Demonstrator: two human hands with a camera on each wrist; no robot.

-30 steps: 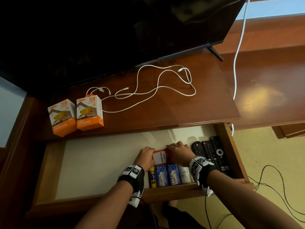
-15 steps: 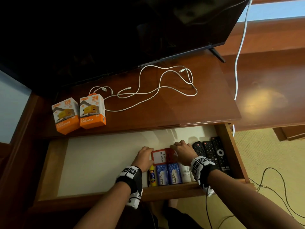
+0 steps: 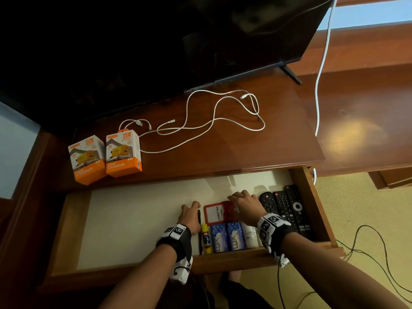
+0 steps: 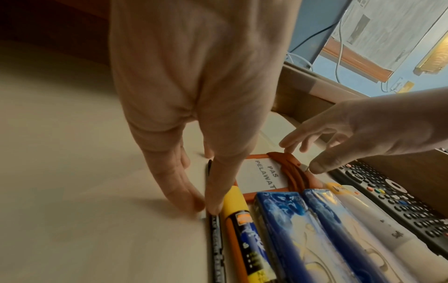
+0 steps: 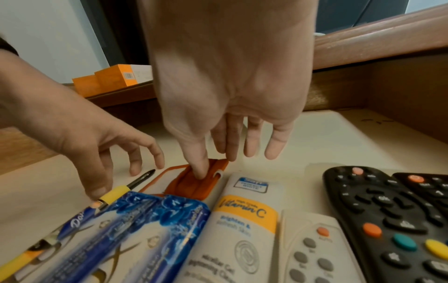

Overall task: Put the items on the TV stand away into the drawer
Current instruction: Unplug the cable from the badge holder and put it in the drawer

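Observation:
Two orange-and-white charger boxes (image 3: 123,152) and a loose white cable (image 3: 214,121) lie on the TV stand top (image 3: 245,152). Below it the drawer (image 3: 223,259) stands pulled out. A red badge holder (image 3: 215,214) lies flat in it, its folded red lanyard (image 5: 198,183) on the right side. My right hand (image 5: 213,164) pinches that lanyard between thumb and forefinger. My left hand (image 4: 204,207) rests its fingertips on a black pen (image 4: 215,239) beside a yellow glue stick (image 4: 242,220), fingers relaxed.
Two blue soap packs (image 3: 227,238), a white tube (image 5: 242,220) and several remotes (image 3: 287,208) fill the drawer's right front. Its left half shows bare liner (image 3: 133,219). A dark TV (image 3: 156,41) stands behind the cable. Black cords trail on the floor (image 3: 367,253) at right.
My left hand has let go of the badge holder and shifted left onto the pen. The badge holder now lies flat; my right hand stays on its lanyard.

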